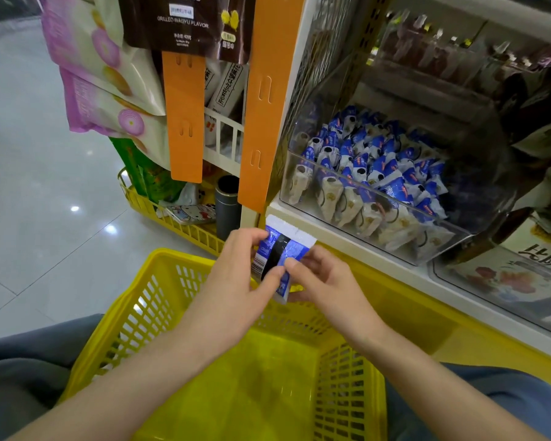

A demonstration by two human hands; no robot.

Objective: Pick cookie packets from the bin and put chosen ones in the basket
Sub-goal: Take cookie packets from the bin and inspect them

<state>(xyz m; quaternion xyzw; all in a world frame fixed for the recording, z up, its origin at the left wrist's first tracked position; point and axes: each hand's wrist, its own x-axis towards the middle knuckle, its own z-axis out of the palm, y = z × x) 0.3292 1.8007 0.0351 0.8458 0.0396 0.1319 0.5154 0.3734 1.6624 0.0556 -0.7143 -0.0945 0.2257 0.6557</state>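
Both hands on one cookie packet (275,249). Left hand (236,278): grip pinches the packet's left edge, thumb across the front. Right hand (328,281): grip pinches the right edge by the fingertips. Packet upright, over the far rim of the basket (153,300), just below the shelf ledge (347,240). Bin (291,173) up right, well stocked. Risks: glossy wrapper in a fingertip hold may slip. Released here, it could hit the rim and fall between basket and shelf.
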